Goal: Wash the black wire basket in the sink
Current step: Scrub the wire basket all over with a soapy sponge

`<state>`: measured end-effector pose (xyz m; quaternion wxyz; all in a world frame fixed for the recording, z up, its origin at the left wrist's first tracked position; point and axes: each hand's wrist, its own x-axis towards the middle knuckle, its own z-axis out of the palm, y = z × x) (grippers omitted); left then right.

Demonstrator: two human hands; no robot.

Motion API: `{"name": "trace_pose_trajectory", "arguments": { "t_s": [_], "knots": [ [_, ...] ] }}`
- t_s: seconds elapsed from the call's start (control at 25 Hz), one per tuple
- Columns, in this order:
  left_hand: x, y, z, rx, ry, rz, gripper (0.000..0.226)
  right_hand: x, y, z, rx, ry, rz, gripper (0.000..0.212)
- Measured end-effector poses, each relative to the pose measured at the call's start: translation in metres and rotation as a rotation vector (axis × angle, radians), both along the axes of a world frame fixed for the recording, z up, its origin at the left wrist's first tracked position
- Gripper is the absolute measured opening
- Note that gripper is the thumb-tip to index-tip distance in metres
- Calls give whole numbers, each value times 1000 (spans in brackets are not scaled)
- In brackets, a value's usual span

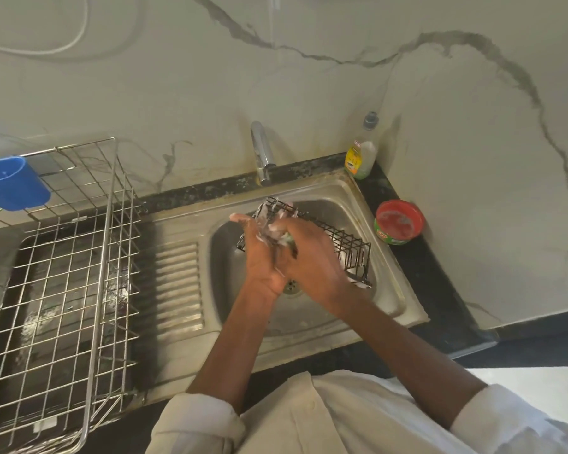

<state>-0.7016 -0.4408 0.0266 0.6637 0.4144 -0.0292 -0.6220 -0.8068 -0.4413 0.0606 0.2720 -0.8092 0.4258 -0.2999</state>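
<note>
While both hands meet over the bowl of the steel sink (387,290), the black wire basket (348,244) lies inside that bowl, tilted, with its far end up near the back rim below the tap (262,152) and its near right corner low by the right wall. The left hand (259,253) reaches in from the left with its fingers mostly straight and spread, the fingertips pointing toward the basket's far end and coated in suds; whether it grips a wire cannot be told. The right hand (312,260) crosses just beside it, touching it, with its fingers curled around a small greenish, foamy scrubber (284,239) pressed near the basket's upper wires. Rolled pale sleeves show at the bottom edge. On the dark counter to the right stand a bottle of dish liquid (361,152) in the corner and an open red tub (399,221) nearer. A steel dish rack (79,257) with a blue cup (12,183) hooked on it sits left of the drainboard.
</note>
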Motion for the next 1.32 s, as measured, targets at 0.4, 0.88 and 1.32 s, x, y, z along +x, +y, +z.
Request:
{"name": "trace_pose_trajectory", "arguments": {
  "t_s": [0.4, 0.88, 1.32],
  "knots": [
    [3, 5, -11, 1, 84, 125, 89, -33, -18, -15, 474, -332, -372, 28],
    [1, 5, -9, -45, 131, 70, 89, -35, -19, -17, 328, -226, -469, 25],
    [1, 3, -9, -45, 116, 102, 87, -40, -26, -22, 255, -149, -490, 40]
  ]
}}
